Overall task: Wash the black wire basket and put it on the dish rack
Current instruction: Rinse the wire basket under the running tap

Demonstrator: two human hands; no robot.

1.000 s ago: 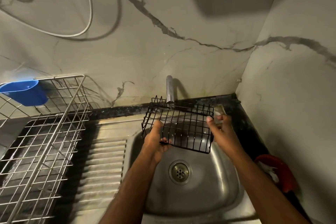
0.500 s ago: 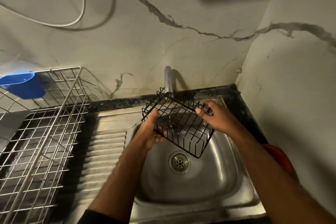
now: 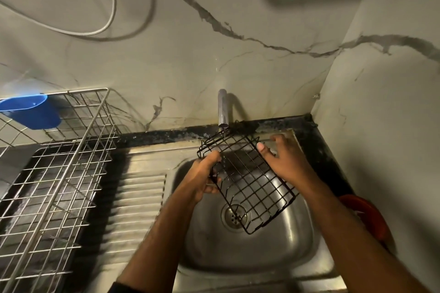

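The black wire basket (image 3: 250, 181) was held tilted over the steel sink (image 3: 295, 240), its upper corner just under the tap spout (image 3: 222, 109) and its lower corner above the drain (image 3: 234, 216). A thin stream of water fell from the spout through the mesh. The left hand (image 3: 202, 178) gripped the basket's left edge, thumb on top and fingers curled beneath the wires. The right hand (image 3: 283, 159) lay against the upper right side with fingers spread and mostly straight (whether any finger hooked a wire could not be told). The steel dish rack (image 3: 54, 173) stood to the left, beyond the ribbed drainboard (image 3: 133, 200), well apart from the basket; a blue plastic cup (image 3: 31, 112) hung at its far corner. A red object (image 3: 366, 216) sat at the counter's right edge, partly hidden by the right forearm.
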